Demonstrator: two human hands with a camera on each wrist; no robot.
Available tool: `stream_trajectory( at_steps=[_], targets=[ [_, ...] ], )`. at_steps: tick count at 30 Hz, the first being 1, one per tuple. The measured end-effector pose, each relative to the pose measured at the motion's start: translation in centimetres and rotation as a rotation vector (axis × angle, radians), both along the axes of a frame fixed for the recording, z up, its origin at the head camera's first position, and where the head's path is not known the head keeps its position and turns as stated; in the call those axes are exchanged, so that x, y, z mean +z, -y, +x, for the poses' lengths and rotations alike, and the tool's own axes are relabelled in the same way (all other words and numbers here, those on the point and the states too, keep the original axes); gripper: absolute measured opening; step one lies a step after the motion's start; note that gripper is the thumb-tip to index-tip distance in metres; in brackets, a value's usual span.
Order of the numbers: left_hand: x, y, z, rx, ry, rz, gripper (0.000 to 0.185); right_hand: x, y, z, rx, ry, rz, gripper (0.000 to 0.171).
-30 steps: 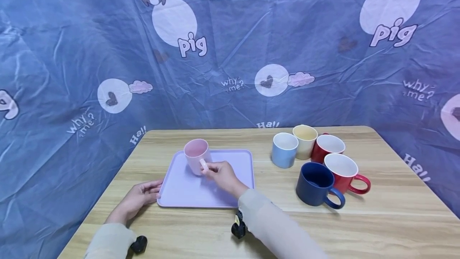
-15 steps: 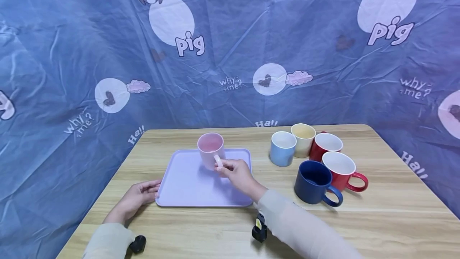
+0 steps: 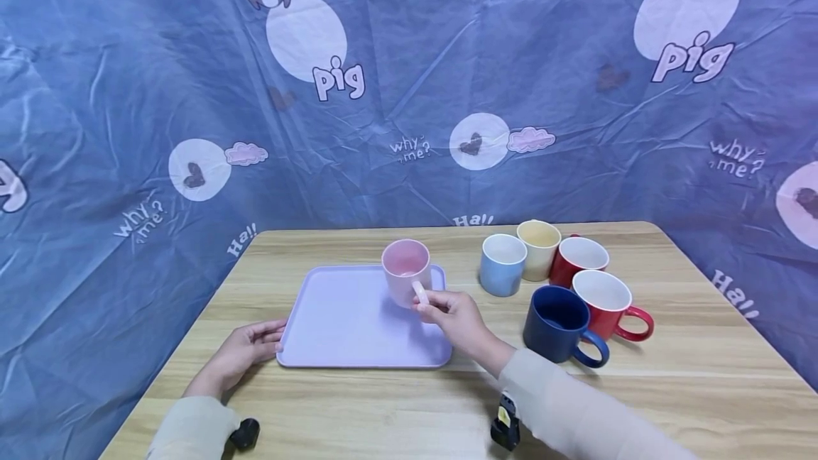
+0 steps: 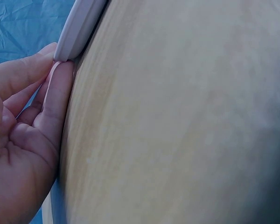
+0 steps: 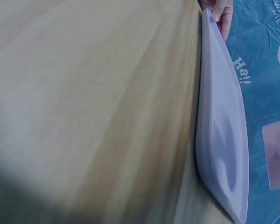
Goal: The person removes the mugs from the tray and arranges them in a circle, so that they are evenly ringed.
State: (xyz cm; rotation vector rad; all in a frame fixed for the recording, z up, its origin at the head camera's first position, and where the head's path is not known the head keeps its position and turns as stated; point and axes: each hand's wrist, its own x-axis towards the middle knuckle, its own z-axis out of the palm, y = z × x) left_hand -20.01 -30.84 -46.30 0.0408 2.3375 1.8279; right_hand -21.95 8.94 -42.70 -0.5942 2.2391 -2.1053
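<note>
My right hand (image 3: 456,318) pinches the handle of a pink mug (image 3: 402,279) and holds it upright over the right part of the lilac tray (image 3: 345,329). In the right wrist view the mug (image 5: 273,151) shows at the right edge, apart from the tray (image 5: 221,121), which bears a soft shadow. At the tray's left edge, my left hand (image 3: 246,350) lies with fingers fairly straight, tips at the rim. The left wrist view has the thumb and fingers of this hand (image 4: 28,116) touching the tray's corner (image 4: 77,35).
Right of the tray stand a light blue mug (image 3: 503,268), a cream mug (image 3: 540,253), two red mugs with white insides, a rear one (image 3: 565,268) and a front one (image 3: 607,311), and a navy mug (image 3: 554,329). A blue cloth (image 3: 409,91) hangs behind the wooden table (image 3: 358,410).
My right hand has carried the pink mug to the right, from above the tray's left part to above its right part. My left hand stays at the tray's left edge.
</note>
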Motion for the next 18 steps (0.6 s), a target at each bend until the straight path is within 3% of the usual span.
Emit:
stream_trajectory(
  at_steps=[18],
  targets=[
    [-0.2, -0.1, -0.1, 0.025, 0.000, -0.020, 0.059, -0.8, -5.0, 2.9, -0.160, 0.071, 0.068, 0.024]
  ],
)
